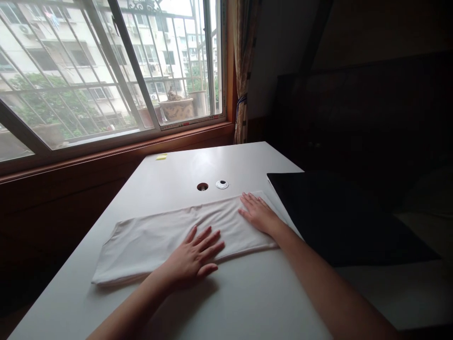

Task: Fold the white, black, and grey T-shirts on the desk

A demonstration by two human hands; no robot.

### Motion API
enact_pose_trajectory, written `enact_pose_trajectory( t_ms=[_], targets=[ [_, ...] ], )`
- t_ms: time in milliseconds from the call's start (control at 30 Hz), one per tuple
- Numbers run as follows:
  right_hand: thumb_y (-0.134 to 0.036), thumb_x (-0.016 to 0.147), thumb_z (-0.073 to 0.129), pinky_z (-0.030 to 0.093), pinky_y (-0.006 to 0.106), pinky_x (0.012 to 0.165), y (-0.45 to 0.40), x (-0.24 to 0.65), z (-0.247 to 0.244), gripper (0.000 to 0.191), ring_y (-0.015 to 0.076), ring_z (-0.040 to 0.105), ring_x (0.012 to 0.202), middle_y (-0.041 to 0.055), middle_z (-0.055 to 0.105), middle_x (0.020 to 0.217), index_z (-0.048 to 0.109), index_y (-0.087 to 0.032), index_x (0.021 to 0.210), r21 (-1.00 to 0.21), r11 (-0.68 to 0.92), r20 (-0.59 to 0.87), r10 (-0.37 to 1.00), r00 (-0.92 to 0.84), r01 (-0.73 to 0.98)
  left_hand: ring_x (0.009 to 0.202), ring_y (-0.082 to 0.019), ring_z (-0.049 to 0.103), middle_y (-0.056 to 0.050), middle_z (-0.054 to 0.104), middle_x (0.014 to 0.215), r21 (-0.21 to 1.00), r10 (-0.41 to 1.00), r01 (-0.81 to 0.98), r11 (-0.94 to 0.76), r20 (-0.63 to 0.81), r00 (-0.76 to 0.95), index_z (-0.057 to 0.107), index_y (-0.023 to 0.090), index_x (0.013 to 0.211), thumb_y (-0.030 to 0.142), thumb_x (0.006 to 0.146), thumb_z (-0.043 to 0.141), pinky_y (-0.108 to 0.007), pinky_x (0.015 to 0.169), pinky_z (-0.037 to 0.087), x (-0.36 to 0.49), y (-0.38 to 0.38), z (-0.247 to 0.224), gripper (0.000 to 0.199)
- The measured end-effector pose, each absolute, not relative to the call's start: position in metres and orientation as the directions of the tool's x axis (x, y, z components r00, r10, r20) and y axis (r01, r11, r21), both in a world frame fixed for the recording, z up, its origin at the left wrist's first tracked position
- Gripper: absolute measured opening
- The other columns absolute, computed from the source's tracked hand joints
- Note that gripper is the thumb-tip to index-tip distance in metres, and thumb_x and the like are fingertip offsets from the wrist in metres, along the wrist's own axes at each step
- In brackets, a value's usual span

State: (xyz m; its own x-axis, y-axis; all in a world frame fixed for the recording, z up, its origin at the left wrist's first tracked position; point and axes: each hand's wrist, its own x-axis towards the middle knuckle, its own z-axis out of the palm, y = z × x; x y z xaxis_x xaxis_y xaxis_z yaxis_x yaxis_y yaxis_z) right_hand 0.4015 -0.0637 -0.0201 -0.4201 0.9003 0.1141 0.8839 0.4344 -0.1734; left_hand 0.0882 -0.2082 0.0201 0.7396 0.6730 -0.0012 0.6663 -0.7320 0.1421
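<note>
A folded white cloth lies as a long flat strip across the white table, with wrinkles near its middle. My left hand is over the cloth's near edge at the middle, its fingers spread and nothing gripped. Toward the cloth's right end my right hand lies flat on it, fingers stretched out. The palms hide small parts of the cloth.
A dark flat sheet lies at the table's right side. Beyond the cloth are a round hole, a white ring and a yellow note. A barred window and a curtain stand behind.
</note>
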Motion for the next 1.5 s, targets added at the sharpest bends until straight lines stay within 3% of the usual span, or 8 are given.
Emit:
enact_pose_trajectory(
  t_ms=[333,467,633,833,1067,1200,1367,1500],
  targets=[
    [-0.059,0.104,0.024,0.013,0.048,0.129,-0.057,0.416,-0.021,0.071,0.0265,0.019,0.158,0.0084,0.027,0.17,0.035,-0.018,0.162,-0.147,0.368,0.099,0.929,-0.356,0.918,0.159,-0.032,0.013,-0.004,0.02,0.171,0.058,0.963,0.963,-0.262,-0.045,0.265,0.027,0.032,0.162,0.059,0.107,0.021,-0.064,0.125,0.016,-0.009,-0.156,0.02,0.061],
    [-0.059,0.104,0.025,0.014,0.047,0.129,-0.052,0.418,-0.017,0.07,0.0253,0.021,0.158,0.0078,0.028,0.17,0.036,-0.019,0.161,-0.149,0.366,0.104,0.93,-0.354,0.919,0.159,-0.03,0.013,-0.004,0.019,0.171,0.031,0.99,0.991,-0.129,-0.055,0.13,0.027,0.028,0.163,0.056,0.107,0.019,-0.06,0.125,0.018,-0.059,-0.151,0.01,0.063],
    [-0.054,0.105,0.029,0.018,0.05,0.128,-0.048,0.419,-0.011,0.066,0.026,0.026,0.156,0.0087,0.034,0.167,0.041,-0.017,0.158,-0.128,0.341,0.116,0.938,-0.328,0.931,0.159,-0.028,0.013,-0.003,0.018,0.171,0.009,0.996,0.996,-0.086,-0.027,0.086,0.026,0.03,0.163,0.057,0.106,0.022,-0.06,0.125,0.018,-0.088,-0.155,-0.001,0.063],
    [-0.038,0.104,0.036,0.016,0.049,0.128,-0.07,0.374,0.01,0.06,0.0294,0.031,0.154,0.0171,0.038,0.164,0.044,-0.008,0.155,-0.099,0.341,0.3,0.906,-0.299,0.935,0.159,-0.028,0.015,-0.003,0.02,0.171,-0.014,0.998,0.998,-0.065,-0.007,0.065,0.027,0.03,0.162,0.057,0.106,0.025,-0.059,0.125,0.021,-0.088,-0.159,0.002,0.063],
    [-0.057,0.107,0.028,0.02,0.052,0.127,-0.121,0.223,0.027,0.07,0.0276,0.024,0.157,0.0129,0.024,0.169,0.035,-0.015,0.161,-0.328,0.729,0.216,0.678,-0.703,0.601,0.159,-0.03,0.014,-0.006,0.02,0.171,-0.002,0.997,0.997,-0.077,0.008,0.077,0.028,0.027,0.162,0.055,0.106,0.024,-0.062,0.124,0.02,-0.094,-0.159,-0.003,0.063],
    [-0.062,0.103,0.038,0.017,0.055,0.127,-0.137,0.172,0.007,0.074,0.0299,0.022,0.157,0.0133,0.024,0.169,0.036,-0.016,0.16,-0.383,0.766,0.148,0.602,-0.785,0.515,0.159,-0.031,0.014,-0.007,0.02,0.171,0.002,0.996,0.997,-0.083,0.016,0.083,0.028,0.025,0.163,0.052,0.106,0.023,-0.063,0.123,0.021,-0.104,-0.162,-0.009,0.063],
    [-0.064,0.102,0.036,0.012,0.05,0.129,-0.126,0.197,-0.004,0.076,0.0275,0.018,0.158,0.0124,0.022,0.17,0.036,-0.015,0.161,-0.376,0.75,0.129,0.624,-0.77,0.544,0.16,-0.03,0.012,-0.006,0.019,0.172,0.0,0.999,0.999,-0.05,0.002,0.05,0.028,0.025,0.163,0.055,0.105,0.02,-0.06,0.125,0.02,-0.111,-0.163,-0.01,0.066],
    [-0.065,0.103,0.028,0.008,0.047,0.13,-0.093,0.258,0.0,0.076,0.0255,0.015,0.159,0.009,0.019,0.172,0.031,-0.018,0.163,-0.32,0.674,0.086,0.721,-0.688,0.666,0.16,-0.028,0.01,-0.005,0.018,0.172,-0.009,0.999,0.999,-0.037,-0.014,0.037,0.027,0.025,0.163,0.056,0.105,0.019,-0.058,0.125,0.019,-0.11,-0.164,-0.006,0.067]
  ],
)
